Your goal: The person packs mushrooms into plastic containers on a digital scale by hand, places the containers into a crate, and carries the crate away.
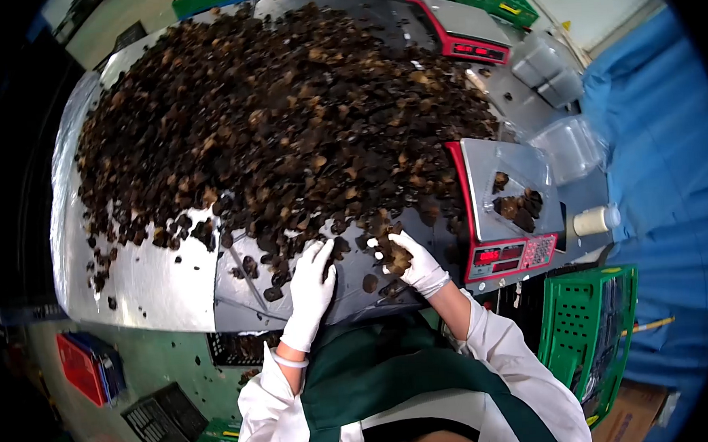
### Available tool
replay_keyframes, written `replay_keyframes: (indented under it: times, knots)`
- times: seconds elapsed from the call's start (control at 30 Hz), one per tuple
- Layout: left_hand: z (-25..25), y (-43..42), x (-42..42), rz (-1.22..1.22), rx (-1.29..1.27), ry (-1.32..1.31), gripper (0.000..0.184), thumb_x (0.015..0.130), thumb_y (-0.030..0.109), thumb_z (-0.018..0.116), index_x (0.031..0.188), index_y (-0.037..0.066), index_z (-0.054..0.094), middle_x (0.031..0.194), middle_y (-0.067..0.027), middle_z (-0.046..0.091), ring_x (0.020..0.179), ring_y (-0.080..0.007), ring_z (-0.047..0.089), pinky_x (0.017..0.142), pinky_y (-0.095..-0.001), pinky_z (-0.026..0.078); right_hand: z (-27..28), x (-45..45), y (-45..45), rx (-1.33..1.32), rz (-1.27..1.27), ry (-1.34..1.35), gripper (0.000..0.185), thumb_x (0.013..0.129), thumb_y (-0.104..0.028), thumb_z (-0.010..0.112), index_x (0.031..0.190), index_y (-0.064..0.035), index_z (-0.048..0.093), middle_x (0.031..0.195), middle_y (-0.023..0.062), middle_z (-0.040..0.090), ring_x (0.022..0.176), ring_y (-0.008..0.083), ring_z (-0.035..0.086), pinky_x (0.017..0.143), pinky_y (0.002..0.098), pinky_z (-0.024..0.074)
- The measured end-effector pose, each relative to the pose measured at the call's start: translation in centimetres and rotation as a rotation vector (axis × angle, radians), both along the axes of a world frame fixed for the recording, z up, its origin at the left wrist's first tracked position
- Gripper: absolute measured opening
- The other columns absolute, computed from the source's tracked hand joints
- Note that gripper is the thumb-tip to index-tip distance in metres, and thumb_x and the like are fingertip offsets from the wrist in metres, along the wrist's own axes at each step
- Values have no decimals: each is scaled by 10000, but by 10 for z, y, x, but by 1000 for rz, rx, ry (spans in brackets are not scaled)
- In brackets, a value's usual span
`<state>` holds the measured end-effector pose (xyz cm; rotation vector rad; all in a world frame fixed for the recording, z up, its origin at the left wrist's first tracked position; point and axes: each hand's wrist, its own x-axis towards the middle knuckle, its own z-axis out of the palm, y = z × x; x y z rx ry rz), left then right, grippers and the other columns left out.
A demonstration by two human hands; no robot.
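Note:
A wide heap of dark brown, frilly mushroom pieces [283, 120] that look like wood ear covers most of the metal table. My right hand [415, 267], in a white glove, has its fingers curled around a small clump of mushroom pieces [394, 257] at the heap's near edge. To its left, my gloved left hand [313, 287] rests with fingers stretched out beside a few loose pieces, holding nothing that I can see. Right of my hands stands a red scale [483, 213] with lit red digits. On its plate is a clear plastic tray [514, 180] with several mushroom pieces in it.
Another red scale [467, 21] stands at the far right, near stacked clear plastic containers [545, 59]. A white-lidded jar [595, 221] is at the right edge. Green crates [571, 329] stand below right. A blue curtain [656, 121] hangs beyond. Red and black crates [83, 367] lie on the floor left.

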<state>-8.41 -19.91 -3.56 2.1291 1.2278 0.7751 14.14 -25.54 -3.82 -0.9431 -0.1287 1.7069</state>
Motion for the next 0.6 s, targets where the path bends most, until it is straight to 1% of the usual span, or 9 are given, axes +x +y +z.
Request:
replay_keyframes:
  times: [0.07,0.2,0.33,0.37,0.4,0.43,0.5,0.53,0.6]
  knots:
    - [-15,6,15,-116,131,223,441,761,73,648,1196,122,599,1181,-121,575,948,-295,570,815,-387,501,-8,11,-5,-10,-68,292,385,970,-301,429,1217,-33,553,1145,103,628,890,223,607,662,361,493]
    - [-27,14,30,-40,214,104,244,759,66,657,1002,80,655,991,-102,624,892,-290,598,785,-371,504,1,25,-15,179,-151,513,440,975,-339,395,1256,-24,521,1207,126,578,941,251,574,657,363,485]
    - [-5,22,60,41,-256,-368,139,830,61,628,959,33,672,947,-103,667,931,-235,630,863,-320,482,27,57,-30,233,-209,421,449,977,-340,380,1283,-34,498,1235,141,562,948,249,569,664,360,488]
    - [-4,28,72,14,-454,-492,158,866,71,606,1001,15,666,1018,-88,674,978,-178,615,899,-302,462,42,67,-36,241,-222,215,455,976,-359,371,1268,-37,507,1242,144,560,941,245,572,663,349,479]
    - [18,30,92,-3,-597,-629,175,888,73,590,1038,12,657,1035,-73,668,983,-157,602,906,-292,453,52,85,-39,446,-166,338,389,964,-271,440,1256,-24,508,1264,153,543,1000,255,571,756,369,501]
    - [39,31,113,-47,-633,-668,184,895,73,585,1055,11,652,1040,-67,664,984,-151,596,908,-287,449,59,102,-50,546,-253,-578,358,945,-209,481,1244,-14,511,1279,160,531,1037,263,564,818,381,495]
    - [70,31,155,-127,-677,-718,198,909,82,577,1080,9,644,1056,-59,654,988,-144,590,908,-277,444,111,129,-63,589,-350,-1489,415,736,96,663,1129,64,536,1168,169,566,1070,278,573,958,347,444]
    - [93,29,176,-195,-535,-646,198,910,83,582,1083,8,642,1062,-59,649,989,-141,588,903,-273,445,120,149,-61,522,-419,-1249,322,800,20,641,1107,51,549,1102,136,598,997,222,594,897,315,472]
    - [116,22,224,-267,-620,-749,201,909,80,590,1092,11,638,1062,-57,646,986,-134,586,887,-264,451,148,181,-62,232,-530,-712,222,861,-49,610,1066,25,563,964,71,629,868,141,602,788,264,487]
